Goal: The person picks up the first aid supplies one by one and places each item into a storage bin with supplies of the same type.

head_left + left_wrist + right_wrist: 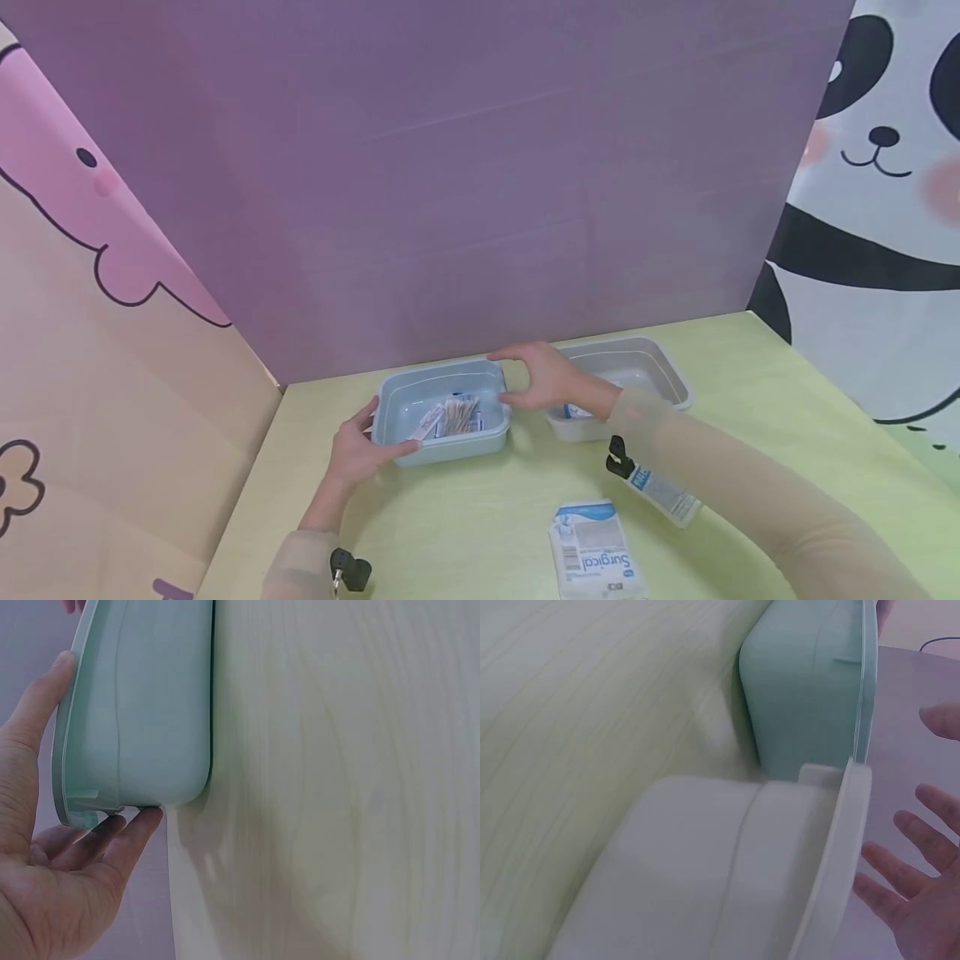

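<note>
A light blue plastic basin [450, 450] sits on the table with a bundle of cotton swabs [459, 414] and small printed packets [427, 422] inside. My left hand [358, 450] grips its left end; in the left wrist view the thumb [46, 694] lies at the rim and the fingers reach under the end handle. My right hand [551, 379] is at the basin's right end, thumb and fingers spread. In the right wrist view its fingers [907, 870] stand straight and apart, beside the rim of a white basin [705, 847].
The white basin [663, 367] stands right of the blue one, partly behind my right wrist, with a blue-and-white packet [576, 411] in it. A package marked Surgical [596, 554] lies at the front; another printed pack [667, 497] lies partly under my right sleeve. A purple panel [480, 208] rises behind.
</note>
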`<state>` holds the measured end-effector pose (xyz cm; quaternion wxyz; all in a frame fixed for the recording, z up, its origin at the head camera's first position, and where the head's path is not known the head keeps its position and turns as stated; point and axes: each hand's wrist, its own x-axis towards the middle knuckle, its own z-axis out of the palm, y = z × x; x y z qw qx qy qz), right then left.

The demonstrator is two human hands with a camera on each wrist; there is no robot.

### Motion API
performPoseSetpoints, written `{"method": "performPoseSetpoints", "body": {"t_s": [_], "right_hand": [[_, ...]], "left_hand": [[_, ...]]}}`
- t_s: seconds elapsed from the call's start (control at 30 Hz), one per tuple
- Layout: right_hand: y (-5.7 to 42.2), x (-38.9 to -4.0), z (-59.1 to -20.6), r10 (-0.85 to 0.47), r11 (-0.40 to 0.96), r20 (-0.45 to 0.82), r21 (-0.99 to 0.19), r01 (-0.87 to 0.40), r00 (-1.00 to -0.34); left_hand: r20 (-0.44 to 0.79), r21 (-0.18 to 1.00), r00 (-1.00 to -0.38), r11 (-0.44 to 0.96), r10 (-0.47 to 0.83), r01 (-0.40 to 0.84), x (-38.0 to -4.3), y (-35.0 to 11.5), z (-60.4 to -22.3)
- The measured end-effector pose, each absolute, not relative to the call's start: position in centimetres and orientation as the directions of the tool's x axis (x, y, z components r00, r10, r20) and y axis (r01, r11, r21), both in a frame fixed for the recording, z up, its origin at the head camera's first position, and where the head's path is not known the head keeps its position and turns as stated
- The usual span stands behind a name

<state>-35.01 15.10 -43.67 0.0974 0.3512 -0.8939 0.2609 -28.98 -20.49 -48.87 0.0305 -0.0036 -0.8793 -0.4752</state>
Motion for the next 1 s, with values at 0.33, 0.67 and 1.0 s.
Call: {"method": "performPoseSetpoints", "body": {"t_s": [0.33,0.67,1.0], "right_hand": [[16.9,-34.7,-43.6,-0.551,0.657,0.333,-0.393,-0.643,-0.765],[18.6,-34.2,-43.3,-0.519,0.668,0.327,-0.421,-0.614,-0.790],[20.3,-34.7,-43.9,-0.504,0.681,0.342,-0.408,-0.609,-0.793]], "left_hand": [[0.060,0.841,-0.998,0.539,-0.022,0.038,-29.0,-20.6,-49.0],[0.051,0.833,-0.998,0.553,-0.032,0.024,-28.8,-20.3,-48.8],[0.057,0.837,-0.998,0.546,-0.022,0.036,-28.8,-20.4,-48.8]]}}
